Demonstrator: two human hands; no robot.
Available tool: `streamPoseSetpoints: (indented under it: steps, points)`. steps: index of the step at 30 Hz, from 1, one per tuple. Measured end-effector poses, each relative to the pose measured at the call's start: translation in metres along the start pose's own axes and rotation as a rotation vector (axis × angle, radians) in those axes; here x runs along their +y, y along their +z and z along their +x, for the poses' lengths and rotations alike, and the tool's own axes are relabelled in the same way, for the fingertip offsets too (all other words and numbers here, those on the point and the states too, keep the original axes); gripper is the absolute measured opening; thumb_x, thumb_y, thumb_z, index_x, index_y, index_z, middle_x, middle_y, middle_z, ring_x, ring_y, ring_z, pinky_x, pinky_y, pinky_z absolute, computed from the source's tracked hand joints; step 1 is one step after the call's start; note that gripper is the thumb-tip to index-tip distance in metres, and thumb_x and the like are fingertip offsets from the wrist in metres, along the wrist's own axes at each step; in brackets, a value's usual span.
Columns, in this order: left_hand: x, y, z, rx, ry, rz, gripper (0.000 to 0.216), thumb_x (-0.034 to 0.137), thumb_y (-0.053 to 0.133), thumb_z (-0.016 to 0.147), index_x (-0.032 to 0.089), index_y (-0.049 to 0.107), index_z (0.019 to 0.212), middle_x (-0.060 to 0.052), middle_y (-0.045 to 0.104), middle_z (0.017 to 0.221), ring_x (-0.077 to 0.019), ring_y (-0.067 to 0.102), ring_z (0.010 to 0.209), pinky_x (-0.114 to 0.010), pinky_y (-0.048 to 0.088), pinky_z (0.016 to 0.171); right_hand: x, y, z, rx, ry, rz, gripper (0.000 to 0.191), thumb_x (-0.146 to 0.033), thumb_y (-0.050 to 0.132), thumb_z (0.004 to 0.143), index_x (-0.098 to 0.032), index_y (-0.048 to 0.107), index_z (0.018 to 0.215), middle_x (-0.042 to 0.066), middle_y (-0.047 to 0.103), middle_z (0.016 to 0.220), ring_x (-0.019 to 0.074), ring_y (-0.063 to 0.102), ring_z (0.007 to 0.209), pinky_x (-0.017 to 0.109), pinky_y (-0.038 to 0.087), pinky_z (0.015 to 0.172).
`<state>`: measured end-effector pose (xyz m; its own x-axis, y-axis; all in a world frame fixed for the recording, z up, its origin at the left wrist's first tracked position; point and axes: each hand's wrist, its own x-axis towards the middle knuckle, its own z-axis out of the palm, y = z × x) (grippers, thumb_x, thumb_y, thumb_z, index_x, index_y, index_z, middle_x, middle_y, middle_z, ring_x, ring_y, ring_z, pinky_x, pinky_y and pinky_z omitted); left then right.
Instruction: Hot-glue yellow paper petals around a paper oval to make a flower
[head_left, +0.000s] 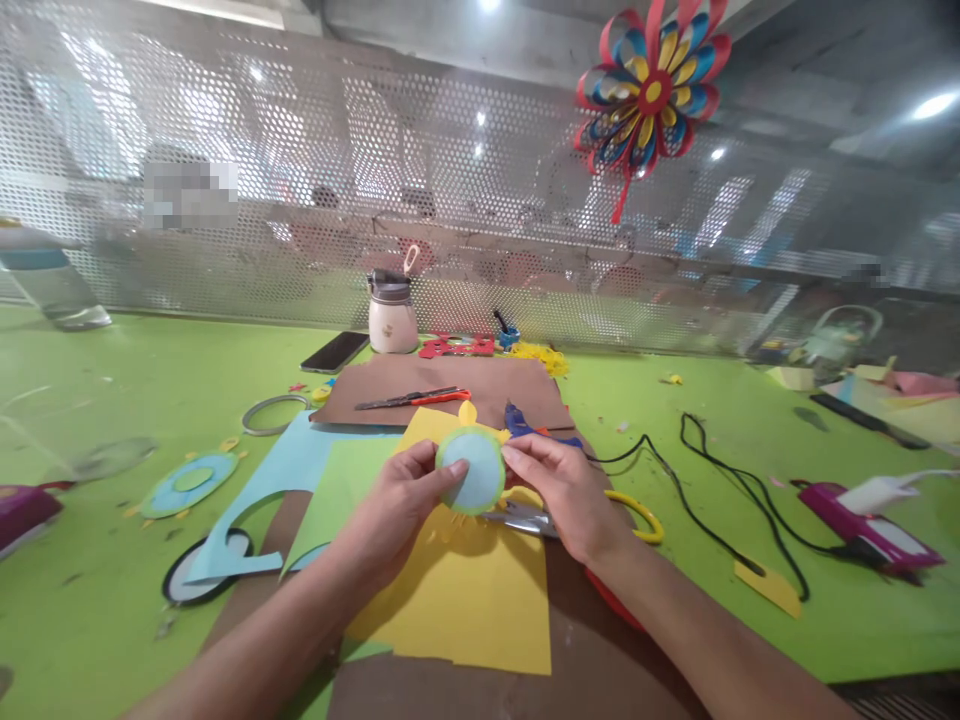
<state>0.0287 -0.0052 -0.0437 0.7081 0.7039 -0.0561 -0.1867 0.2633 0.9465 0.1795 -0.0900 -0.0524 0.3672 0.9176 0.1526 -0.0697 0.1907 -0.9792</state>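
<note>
Between my two hands is a round paper cutout point(474, 478), pale blue with a green rim and small yellow pieces sticking out at its edge. My left hand point(409, 485) pinches it from the left, thumb flat on the blue face. At the right edge, the fingers of my right hand point(559, 485) are closed on the rim. Beneath lie yellow paper point(480, 600) and yellow-handled scissors point(646, 520), partly hidden by my right hand. Just behind that hand is a blue glue gun point(517, 418).
Orange-handled scissors point(420, 398) lie on brown cardboard point(525, 385). Left are cut blue paper point(259, 520), a similar paper ring point(161, 488) and a metal ring point(259, 430). A phone point(335, 352) and cup point(393, 325) stand behind. A black cord point(660, 470) runs to a purple power strip point(862, 525).
</note>
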Motion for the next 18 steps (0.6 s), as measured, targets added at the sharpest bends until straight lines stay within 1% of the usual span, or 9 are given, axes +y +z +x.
streamPoseSetpoints:
  steps: [4,8,13,18]
  points:
    - [-0.003,-0.002,0.001,0.000,0.022,0.004,0.017,0.028,0.071,0.070,0.015,0.066,0.078,-0.005,0.068,0.079,-0.0165,0.059,0.069,-0.027,0.045,0.066,0.000,0.006,-0.002,-0.040,-0.001,-0.007,0.017,-0.034,0.064,0.078,-0.017,0.065,0.080,0.000,0.064,0.074,0.0134,0.057,0.069,0.026,0.046,0.066]
    - [-0.008,-0.005,0.002,0.008,0.051,0.034,0.019,0.031,0.069,0.073,0.014,0.066,0.082,-0.006,0.068,0.081,-0.0179,0.060,0.074,-0.029,0.045,0.070,0.001,0.008,-0.001,-0.008,-0.013,-0.067,0.016,-0.032,0.066,0.075,-0.017,0.065,0.078,0.000,0.065,0.072,0.0131,0.057,0.067,0.025,0.046,0.064]
    - [-0.010,-0.006,0.004,0.047,0.074,0.027,0.022,0.032,0.072,0.067,0.014,0.067,0.078,-0.005,0.068,0.077,-0.0191,0.062,0.073,-0.030,0.046,0.070,0.006,0.008,0.001,0.016,-0.017,-0.099,0.021,-0.036,0.067,0.074,-0.016,0.066,0.078,0.001,0.064,0.072,0.0136,0.057,0.065,0.027,0.048,0.062]
    - [-0.007,-0.006,0.004,0.040,0.075,-0.020,0.020,0.029,0.071,0.070,0.014,0.067,0.081,-0.004,0.067,0.074,-0.0181,0.062,0.074,-0.030,0.046,0.072,0.011,0.004,0.002,-0.050,-0.009,-0.088,0.025,-0.041,0.066,0.076,-0.016,0.066,0.079,0.001,0.062,0.069,0.0138,0.057,0.064,0.027,0.047,0.063]
